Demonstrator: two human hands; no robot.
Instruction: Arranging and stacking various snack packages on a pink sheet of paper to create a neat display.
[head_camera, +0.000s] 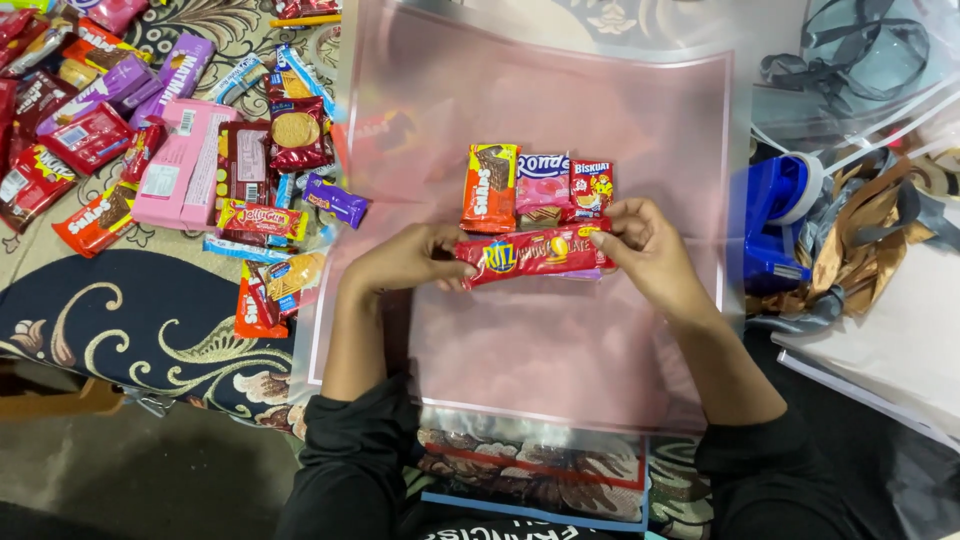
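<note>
Red cracker pack (535, 255) — pinched at both ends by left hand (405, 262) and right hand (645, 245), above pink sheet (560, 340).

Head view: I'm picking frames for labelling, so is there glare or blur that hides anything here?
Head view: glare whitens the clear wrap's top edge and the pink sheet looks hazy under it; the red packet between the left hand and right hand is sharp; the snack pile is evenly lit.
</note>
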